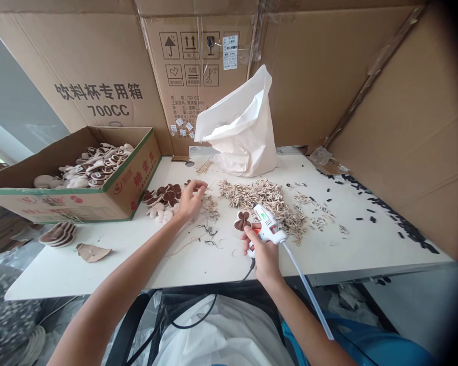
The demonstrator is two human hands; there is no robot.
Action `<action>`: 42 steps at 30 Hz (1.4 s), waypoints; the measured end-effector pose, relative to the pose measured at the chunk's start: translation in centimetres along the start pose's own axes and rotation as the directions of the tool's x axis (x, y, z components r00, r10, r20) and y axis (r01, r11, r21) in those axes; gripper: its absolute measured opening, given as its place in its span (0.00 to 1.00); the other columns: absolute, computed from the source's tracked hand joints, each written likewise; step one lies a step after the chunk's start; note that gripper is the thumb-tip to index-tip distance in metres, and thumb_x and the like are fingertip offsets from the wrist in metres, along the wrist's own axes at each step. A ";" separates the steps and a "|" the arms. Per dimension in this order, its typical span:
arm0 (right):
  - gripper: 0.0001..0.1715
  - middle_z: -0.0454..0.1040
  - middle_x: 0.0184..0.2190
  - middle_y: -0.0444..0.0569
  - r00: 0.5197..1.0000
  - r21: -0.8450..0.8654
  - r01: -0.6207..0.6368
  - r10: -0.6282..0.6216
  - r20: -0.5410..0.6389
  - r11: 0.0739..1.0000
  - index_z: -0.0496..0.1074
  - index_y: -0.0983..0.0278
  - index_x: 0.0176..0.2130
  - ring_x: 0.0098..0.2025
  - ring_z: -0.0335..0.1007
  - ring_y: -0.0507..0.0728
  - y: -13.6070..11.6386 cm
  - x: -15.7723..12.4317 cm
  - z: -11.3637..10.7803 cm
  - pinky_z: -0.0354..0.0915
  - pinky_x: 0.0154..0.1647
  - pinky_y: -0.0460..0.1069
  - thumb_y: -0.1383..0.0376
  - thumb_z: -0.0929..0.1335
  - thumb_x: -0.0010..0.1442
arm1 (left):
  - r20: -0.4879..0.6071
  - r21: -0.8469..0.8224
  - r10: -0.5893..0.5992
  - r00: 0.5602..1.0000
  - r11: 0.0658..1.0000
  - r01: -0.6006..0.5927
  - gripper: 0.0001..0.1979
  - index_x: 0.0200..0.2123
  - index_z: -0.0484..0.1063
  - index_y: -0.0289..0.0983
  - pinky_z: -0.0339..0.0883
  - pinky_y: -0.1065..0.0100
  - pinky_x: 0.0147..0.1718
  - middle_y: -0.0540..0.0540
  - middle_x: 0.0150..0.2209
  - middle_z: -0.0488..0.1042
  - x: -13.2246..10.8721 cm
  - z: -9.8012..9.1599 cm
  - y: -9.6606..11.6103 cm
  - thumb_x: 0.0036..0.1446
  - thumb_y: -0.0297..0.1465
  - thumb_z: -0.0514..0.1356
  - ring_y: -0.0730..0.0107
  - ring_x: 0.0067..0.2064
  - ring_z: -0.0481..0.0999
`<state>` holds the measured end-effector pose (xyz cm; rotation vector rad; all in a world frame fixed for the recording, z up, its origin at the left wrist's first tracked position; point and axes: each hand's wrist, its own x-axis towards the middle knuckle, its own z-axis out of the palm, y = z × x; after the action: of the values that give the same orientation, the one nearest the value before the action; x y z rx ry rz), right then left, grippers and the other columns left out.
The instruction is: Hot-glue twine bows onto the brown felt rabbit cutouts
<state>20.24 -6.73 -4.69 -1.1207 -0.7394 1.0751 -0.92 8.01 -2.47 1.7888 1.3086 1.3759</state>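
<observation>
Head view: white glue gun [267, 227] clamped in right hand [261, 251], brown lobed cutout [243, 221] beside it, left hand [191, 201] open.

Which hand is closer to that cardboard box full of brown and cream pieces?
The left hand is nearer, just right of the cardboard box, past a small pile of brown pieces. The right hand, gripping a white glue gun, is farther right.

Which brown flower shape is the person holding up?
The three-lobed brown one held in the right hand, next to the white glue gun. The others lie in the cardboard box or on the table, not in a hand.
</observation>
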 end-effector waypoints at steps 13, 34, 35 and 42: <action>0.19 0.77 0.25 0.43 1.000 0.009 -0.002 0.002 0.004 1.000 0.73 0.62 0.38 0.16 0.65 0.49 0.1 0.0 -0.1 0.61 0.17 0.45 0.55 0.79 0.56 | -0.013 -0.017 -0.032 0.999 0.999 0.032 0.12 0.47 0.74 0.39 0.74 0.63 0.39 0.43 0.48 0.79 0.1 -0.2 -0.3 0.64 0.30 0.54 0.63 0.43 0.79; 0.21 0.76 0.25 0.42 1.000 -0.002 -0.006 0.006 -0.012 1.000 0.72 0.61 0.38 0.16 0.65 0.50 -0.3 -0.1 0.2 0.63 0.16 0.46 0.53 0.79 0.54 | 0.152 0.383 0.097 0.984 0.912 -0.149 0.11 0.47 0.74 0.41 0.69 0.57 0.44 0.43 0.40 0.79 4.0 0.5 -1.1 0.63 0.34 0.58 0.55 0.44 0.76; 0.21 0.76 0.24 0.42 1.000 -0.001 -0.010 0.010 -0.012 1.000 0.72 0.61 0.38 0.16 0.65 0.50 -0.3 -0.1 0.2 0.63 0.16 0.46 0.53 0.79 0.54 | 0.202 0.407 0.116 0.973 0.893 -0.191 0.11 0.46 0.75 0.41 0.69 0.54 0.49 0.42 0.44 0.79 4.7 0.9 -1.6 0.62 0.33 0.59 0.53 0.48 0.76; 0.21 0.76 0.24 0.42 0.999 0.014 -0.036 0.036 -0.002 0.999 0.71 0.61 0.38 0.16 0.64 0.50 -0.6 -0.3 0.4 0.63 0.16 0.46 0.54 0.79 0.54 | 0.388 0.465 0.130 0.913 0.827 -0.315 0.17 0.50 0.78 0.41 0.62 0.41 0.59 0.37 0.54 0.77 8.4 3.9 -3.5 0.65 0.29 0.53 0.42 0.60 0.70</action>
<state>20.02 -6.92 -3.95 -1.1273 -0.7111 1.1073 1.49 17.57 -3.28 2.4872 1.3898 0.7876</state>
